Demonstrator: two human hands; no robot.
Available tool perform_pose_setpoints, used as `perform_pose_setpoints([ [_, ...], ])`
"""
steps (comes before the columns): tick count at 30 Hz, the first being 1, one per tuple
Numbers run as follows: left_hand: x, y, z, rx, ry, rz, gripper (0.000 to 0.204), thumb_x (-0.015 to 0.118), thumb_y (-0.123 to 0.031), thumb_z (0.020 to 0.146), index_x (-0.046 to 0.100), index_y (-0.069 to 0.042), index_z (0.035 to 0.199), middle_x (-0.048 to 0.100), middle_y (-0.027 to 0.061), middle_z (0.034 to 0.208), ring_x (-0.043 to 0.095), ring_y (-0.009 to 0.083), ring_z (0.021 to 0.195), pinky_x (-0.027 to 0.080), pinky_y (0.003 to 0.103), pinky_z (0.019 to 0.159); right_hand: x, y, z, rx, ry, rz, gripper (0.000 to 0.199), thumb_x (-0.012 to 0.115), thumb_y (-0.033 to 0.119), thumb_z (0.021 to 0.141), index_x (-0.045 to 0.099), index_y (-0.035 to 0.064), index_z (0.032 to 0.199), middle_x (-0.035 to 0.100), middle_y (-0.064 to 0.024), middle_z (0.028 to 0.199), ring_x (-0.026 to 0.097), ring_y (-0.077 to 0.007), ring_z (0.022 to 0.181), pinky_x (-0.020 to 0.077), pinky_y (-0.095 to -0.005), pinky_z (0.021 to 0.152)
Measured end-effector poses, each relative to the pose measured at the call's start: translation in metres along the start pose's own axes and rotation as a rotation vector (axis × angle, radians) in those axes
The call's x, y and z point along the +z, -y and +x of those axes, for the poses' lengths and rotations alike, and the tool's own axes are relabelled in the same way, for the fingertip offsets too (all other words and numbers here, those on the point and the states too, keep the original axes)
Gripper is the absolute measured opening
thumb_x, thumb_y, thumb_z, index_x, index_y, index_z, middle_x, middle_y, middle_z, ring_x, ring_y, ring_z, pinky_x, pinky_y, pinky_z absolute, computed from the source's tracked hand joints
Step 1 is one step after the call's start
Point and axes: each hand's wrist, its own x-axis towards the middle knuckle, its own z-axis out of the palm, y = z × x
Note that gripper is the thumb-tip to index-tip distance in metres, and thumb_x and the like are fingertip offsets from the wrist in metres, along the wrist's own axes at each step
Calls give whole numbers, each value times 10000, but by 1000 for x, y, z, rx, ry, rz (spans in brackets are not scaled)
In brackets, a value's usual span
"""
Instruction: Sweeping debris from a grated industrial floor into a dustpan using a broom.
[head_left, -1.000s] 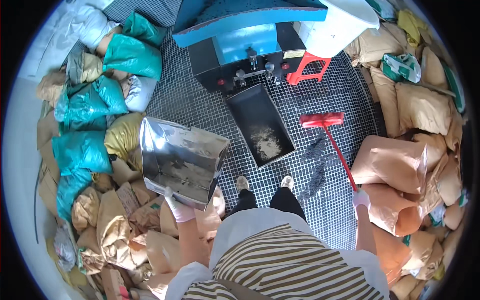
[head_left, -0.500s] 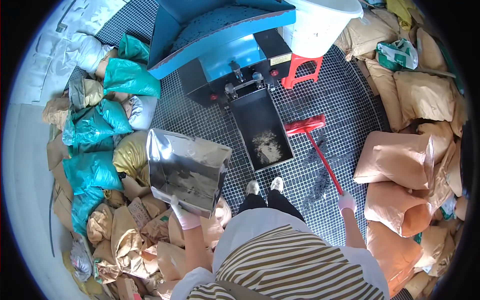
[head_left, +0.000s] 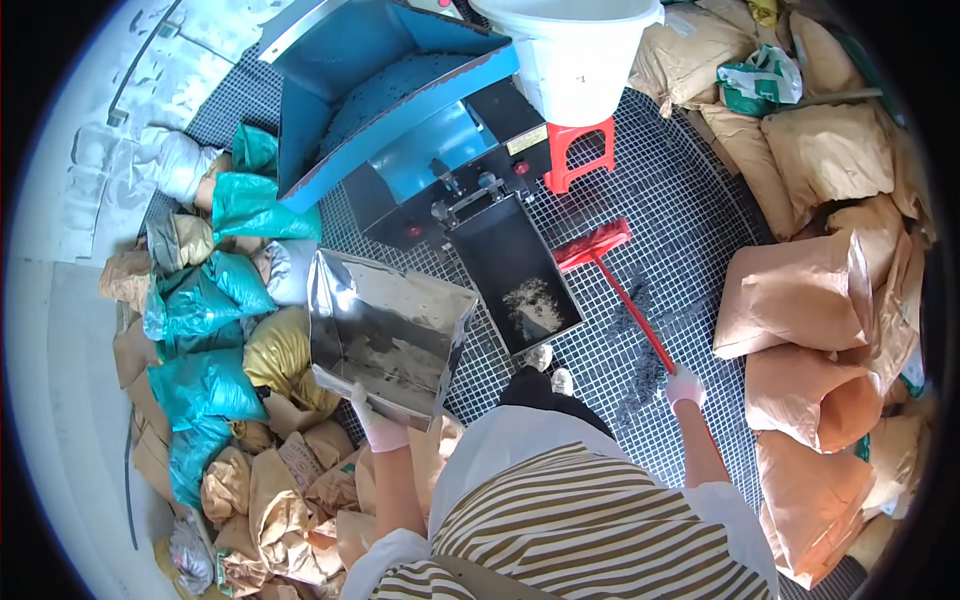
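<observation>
My gloved left hand (head_left: 378, 420) grips the near rim of a shiny metal bin (head_left: 385, 340), which is tilted so that its smudged inside shows. Wrapped round the red handle of a broom (head_left: 640, 325) is my gloved right hand (head_left: 686, 387). The broom's red head points away from me, beside a black tray (head_left: 490, 255). A patch of pale crumbly material (head_left: 532, 308) lies at the tray's near end. Dark grains (head_left: 640, 380) are scattered over the grid floor under the broom handle.
A blue machine with a hopper (head_left: 400, 95) of dark material stands ahead, joined to the tray. Right of it, a white tub (head_left: 590, 65) sits on a red stool (head_left: 580, 155). Brown sacks (head_left: 795, 295) are piled at right, teal bags (head_left: 205, 385) and paper sacks at left.
The view has turned and shifted slightly, with one foot now further forward beside the tray. Both hands keep their holds on the metal bin and the broom.
</observation>
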Motion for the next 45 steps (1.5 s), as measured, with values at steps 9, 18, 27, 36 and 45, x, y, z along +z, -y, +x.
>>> perform_pose_setpoints([
  [9, -6, 7, 12, -59, 46, 19, 581, 495, -371, 855, 359, -87, 1343, 420, 88, 1330, 399, 265, 1213, 307, 400, 1035, -9, 5, -23, 63, 12, 79, 285, 481, 299, 844, 602, 232, 1092, 653, -133, 976, 620, -342, 930, 490, -451, 791],
  [18, 41, 10, -5, -141, 21, -10, 578, 495, -364, 856, 365, -75, 1339, 430, 94, 1324, 405, 269, 1207, 304, 400, 1037, -17, 42, 6, 19, -35, 17, 278, 478, 289, 847, 596, 238, 1094, 654, -128, 972, 624, -344, 919, 487, -465, 785],
  [27, 37, 18, 15, -62, 111, 53, 576, 497, -367, 850, 380, -71, 1330, 430, 92, 1322, 409, 272, 1198, 307, 403, 1033, -6, 9, 0, 88, -38, 124, 281, 489, 296, 844, 603, 227, 1091, 652, -121, 988, 620, -335, 935, 485, -446, 799],
  [36, 47, 37, 33, -52, 156, 109, 589, 501, -374, 840, 376, -59, 1322, 425, 106, 1313, 414, 270, 1190, 323, 411, 1016, 17, -39, -31, 163, -21, 179, 287, 489, 305, 848, 619, 241, 1096, 650, -116, 998, 623, -322, 922, 486, -437, 795],
  [45, 36, 31, 45, -84, 224, 37, 594, 497, -369, 831, 372, -61, 1324, 413, 103, 1315, 406, 270, 1193, 339, 414, 1003, 25, -42, -33, 138, -21, 209, 290, 492, 305, 853, 628, 248, 1103, 657, -118, 959, 633, -307, 888, 492, -431, 771],
])
